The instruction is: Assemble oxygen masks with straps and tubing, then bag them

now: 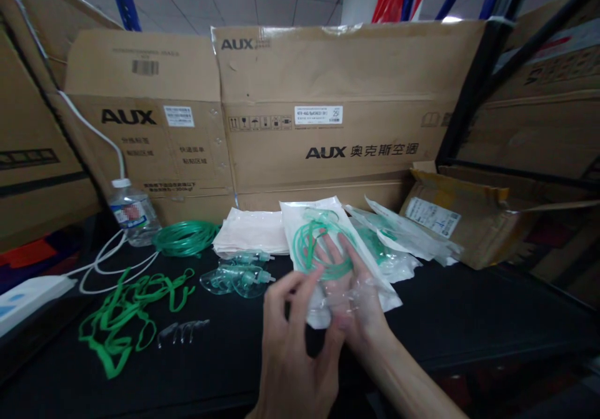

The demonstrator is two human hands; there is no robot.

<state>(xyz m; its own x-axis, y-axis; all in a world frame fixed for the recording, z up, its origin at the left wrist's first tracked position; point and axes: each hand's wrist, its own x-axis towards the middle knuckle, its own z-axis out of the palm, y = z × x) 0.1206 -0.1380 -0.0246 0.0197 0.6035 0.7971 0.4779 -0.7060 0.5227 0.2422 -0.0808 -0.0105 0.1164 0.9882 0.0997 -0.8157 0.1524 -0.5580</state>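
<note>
A pouch (pixel 375 275) with a white back and a clear front lies in front of me, coiled green tubing (pixel 300 244) inside. My right hand (pixel 351 281) reaches in at the pouch's near end, fingers spread among the coils and seen through clear film. Crinkled film surrounds its palm. My left hand (pixel 295 344) is close in front, fingers curved and thumb apart from them. Its index fingertip is by the pouch's near end, and its thumb tip is beside my right palm. Whether the left fingertips touch the film, I cannot tell.
Left on the black table lie green straps (pixel 117 325), clear connectors (pixel 182 330), a green tubing coil (pixel 185 237) and several clear-green masks (pixel 234 278). White pouches (pixel 253 231) are stacked behind. More filled pouches (pixel 398 237) and a carton (pixel 473 219) stand right. A bottle (pixel 134 212) is far left.
</note>
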